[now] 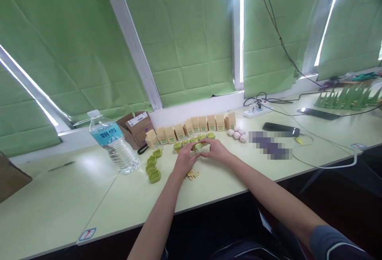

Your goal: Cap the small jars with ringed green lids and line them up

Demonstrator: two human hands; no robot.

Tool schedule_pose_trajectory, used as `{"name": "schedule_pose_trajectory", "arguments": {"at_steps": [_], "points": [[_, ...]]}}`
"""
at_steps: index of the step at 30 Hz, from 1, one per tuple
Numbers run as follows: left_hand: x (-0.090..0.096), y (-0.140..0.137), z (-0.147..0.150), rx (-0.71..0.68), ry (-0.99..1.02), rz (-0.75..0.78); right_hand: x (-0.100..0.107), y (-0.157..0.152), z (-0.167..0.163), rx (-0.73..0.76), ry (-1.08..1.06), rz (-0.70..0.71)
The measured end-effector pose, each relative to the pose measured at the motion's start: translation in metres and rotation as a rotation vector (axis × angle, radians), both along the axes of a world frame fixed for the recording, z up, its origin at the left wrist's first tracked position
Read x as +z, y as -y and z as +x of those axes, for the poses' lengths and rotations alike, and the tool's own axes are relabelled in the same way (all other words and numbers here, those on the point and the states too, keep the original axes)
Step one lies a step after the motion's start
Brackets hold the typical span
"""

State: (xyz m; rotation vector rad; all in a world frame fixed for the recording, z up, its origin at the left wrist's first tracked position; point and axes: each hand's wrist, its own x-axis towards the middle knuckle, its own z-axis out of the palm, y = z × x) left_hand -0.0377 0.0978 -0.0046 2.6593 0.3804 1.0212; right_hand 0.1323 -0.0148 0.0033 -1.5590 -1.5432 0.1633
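My left hand [185, 158] and my right hand [215, 151] meet over the table, fingers closed on a small clear container with a green lid [198, 147] between them. Behind it stands a row of similar green-lidded containers [178, 146], partly hidden by my fingers. Left of my left hand, several loose green lids or cups [154, 176] form a curved line. Small yellow pieces [191, 175] lie just in front of my hands. A row of small tan paper boxes [170, 133] stands farther back.
Several pale pink round items [238, 134] sit to the right of the boxes. A large water bottle [115, 142] and a cardboard box [136, 128] stand at left. At right are a black phone [280, 128], cables, a power strip [257, 109] and green spiky pieces [349, 97].
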Motion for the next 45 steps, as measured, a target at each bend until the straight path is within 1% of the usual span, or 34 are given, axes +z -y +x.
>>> {"name": "schedule_pose_trajectory", "arguments": {"at_steps": [3,8,12,16,19,24,26,29,31,33,35,38,40,42,45], "points": [[0.002,0.002,-0.001,-0.018,0.027,-0.003,0.000,0.001,-0.002,0.010,-0.004,-0.014],[0.006,0.008,0.000,-0.053,0.077,0.002,-0.003,0.001,0.000,-0.018,0.007,-0.059],[0.007,0.010,0.000,-0.075,0.122,-0.033,-0.008,-0.002,0.003,-0.048,0.043,-0.101],[0.008,0.010,0.001,-0.039,0.152,-0.101,-0.009,-0.003,0.004,-0.044,0.039,-0.088],[0.008,0.010,0.001,-0.014,0.131,-0.143,-0.009,-0.003,0.003,-0.020,0.018,-0.077],[0.008,0.013,0.001,-0.043,0.083,-0.231,-0.007,-0.003,0.002,0.061,-0.024,-0.024],[0.007,0.015,0.001,-0.050,0.069,-0.215,-0.007,-0.003,0.001,0.085,-0.028,-0.011],[0.007,0.017,0.000,-0.032,0.082,-0.155,-0.006,-0.002,-0.001,0.080,-0.026,-0.036],[0.007,0.016,0.000,0.009,0.135,-0.112,-0.006,-0.001,-0.001,0.068,-0.030,-0.065],[0.009,0.013,0.000,0.082,0.232,-0.081,-0.006,-0.001,-0.001,0.068,-0.029,-0.089],[0.010,0.009,-0.001,0.194,0.369,-0.063,-0.005,0.000,-0.001,0.071,-0.019,-0.113],[0.014,0.001,-0.004,0.400,0.547,-0.064,-0.003,0.002,-0.002,0.066,-0.003,-0.141],[0.016,-0.004,-0.007,0.533,0.596,-0.094,-0.002,0.002,-0.003,0.072,-0.001,-0.150],[0.016,-0.010,-0.011,0.651,0.604,-0.151,-0.001,0.003,-0.004,0.079,-0.004,-0.152],[0.014,-0.018,-0.016,0.772,0.571,-0.283,-0.001,0.003,-0.004,0.078,-0.003,-0.155]]}}
